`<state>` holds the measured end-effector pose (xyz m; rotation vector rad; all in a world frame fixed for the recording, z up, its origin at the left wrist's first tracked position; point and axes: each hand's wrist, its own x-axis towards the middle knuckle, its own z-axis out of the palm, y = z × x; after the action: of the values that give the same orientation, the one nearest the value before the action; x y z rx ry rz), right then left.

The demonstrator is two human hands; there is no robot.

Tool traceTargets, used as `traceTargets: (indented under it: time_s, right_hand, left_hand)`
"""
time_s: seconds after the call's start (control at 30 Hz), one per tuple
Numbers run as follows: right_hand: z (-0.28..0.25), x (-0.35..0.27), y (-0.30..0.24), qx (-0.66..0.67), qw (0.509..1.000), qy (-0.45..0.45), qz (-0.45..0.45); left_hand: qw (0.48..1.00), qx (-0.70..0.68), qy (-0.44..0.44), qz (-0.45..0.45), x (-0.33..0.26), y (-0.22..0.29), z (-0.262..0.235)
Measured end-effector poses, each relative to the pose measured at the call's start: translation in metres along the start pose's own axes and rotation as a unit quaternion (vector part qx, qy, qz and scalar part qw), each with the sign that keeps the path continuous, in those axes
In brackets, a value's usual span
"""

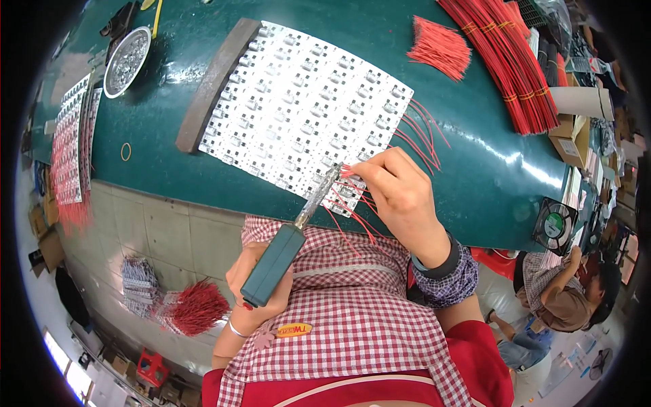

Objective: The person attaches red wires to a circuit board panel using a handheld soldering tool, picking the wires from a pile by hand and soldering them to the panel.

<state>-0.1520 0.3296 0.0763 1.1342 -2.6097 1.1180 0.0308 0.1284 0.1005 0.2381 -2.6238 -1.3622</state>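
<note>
iron diagonally up-right, contact unclear

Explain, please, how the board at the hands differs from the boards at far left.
The near board looks single; the far-left boards overlap. A dark bar lies along the near board's left edge; none shows at the far-left boards. Red wires sit at the near board's right side but cover much of the far-left boards. Both look white.
</note>
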Motion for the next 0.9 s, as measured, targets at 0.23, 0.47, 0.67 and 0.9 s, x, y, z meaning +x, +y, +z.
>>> traceTargets:
  time_s: [0.23, 0.47, 0.67, 0.9]
  right_hand:
    - [-0.001, 0.002, -0.001, -0.001, 1.0, -0.008, 0.0]
    - [-0.003, -0.001, -0.002, -0.005, 1.0, -0.016, 0.008]
    - [-0.001, -0.001, -0.003, -0.007, 1.0, -0.004, 0.005]
    - [-0.003, -0.001, -0.006, -0.012, 1.0, -0.014, 0.011]
  left_hand:
    - [0.999, 0.011, 0.015, 0.027, -0.006, -0.006, 0.0]
    - [0.999, -0.002, 0.042, -0.006, -0.018, -0.011, 0.001]
    - [0.999, 0.013, 0.031, 0.02, -0.01, -0.009, 0.002]
    - [1.0, -0.002, 0.009, 0.006, -0.003, -0.005, 0.003]
